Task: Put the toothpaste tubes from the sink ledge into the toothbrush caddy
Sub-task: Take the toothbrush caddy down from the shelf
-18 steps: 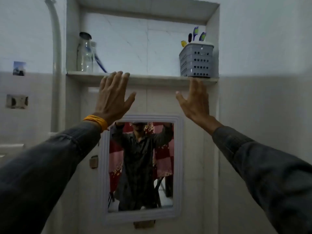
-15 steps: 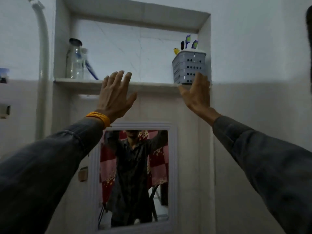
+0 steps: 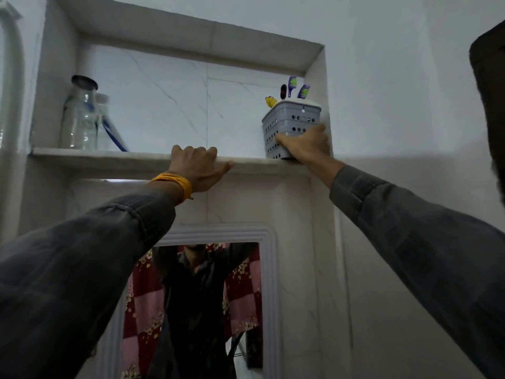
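A grey perforated toothbrush caddy (image 3: 289, 124) stands at the right end of a high wall-niche shelf (image 3: 109, 157), with several toothbrush heads (image 3: 292, 84) sticking out of its top. My right hand (image 3: 306, 144) wraps around the caddy's lower front. My left hand (image 3: 198, 168), with a yellow band at the wrist, curls its fingers over the shelf's front edge near the middle. No toothpaste tube shows in view.
A clear glass jar (image 3: 79, 116) and a smaller cup with a blue toothbrush (image 3: 113, 134) stand at the shelf's left end. A white-framed mirror (image 3: 269, 296) hangs below the shelf. A white pipe (image 3: 11, 64) runs up the left wall.
Both hands rose from flat below the shelf. The right hand closed around the caddy; the left hand hooked onto the shelf edge. The camera tilted upward.
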{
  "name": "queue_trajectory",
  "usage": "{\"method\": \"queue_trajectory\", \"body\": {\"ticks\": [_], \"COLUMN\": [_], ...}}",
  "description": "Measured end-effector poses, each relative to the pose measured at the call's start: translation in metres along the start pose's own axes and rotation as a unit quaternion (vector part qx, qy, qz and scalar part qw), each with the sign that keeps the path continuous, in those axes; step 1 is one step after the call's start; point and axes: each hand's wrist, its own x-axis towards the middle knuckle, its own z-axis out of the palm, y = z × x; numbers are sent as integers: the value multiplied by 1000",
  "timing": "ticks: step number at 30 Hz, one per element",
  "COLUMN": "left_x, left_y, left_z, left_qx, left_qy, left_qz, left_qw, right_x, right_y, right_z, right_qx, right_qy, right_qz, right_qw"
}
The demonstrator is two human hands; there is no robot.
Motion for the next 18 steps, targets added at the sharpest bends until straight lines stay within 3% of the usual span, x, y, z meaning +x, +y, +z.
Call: {"method": "queue_trajectory", "body": {"ticks": [8, 12, 18], "left_x": [-11, -33, -108], "left_y": [9, 25, 58], "left_z": [-9, -16, -14], "left_qx": [-18, -29, -171], "left_qy": [-31, 1, 59], "left_qz": [-33, -40, -41], "left_qw": [999, 999, 983], "right_x": [-36, -82, -193], "right_y": [-8, -1, 63], "right_z": [-47, -74, -79], "right_qx": [55, 105, 142], "right_qy": [9, 3, -82], "right_qz": [2, -21, 11], "right_qw": [998, 994, 987]}}
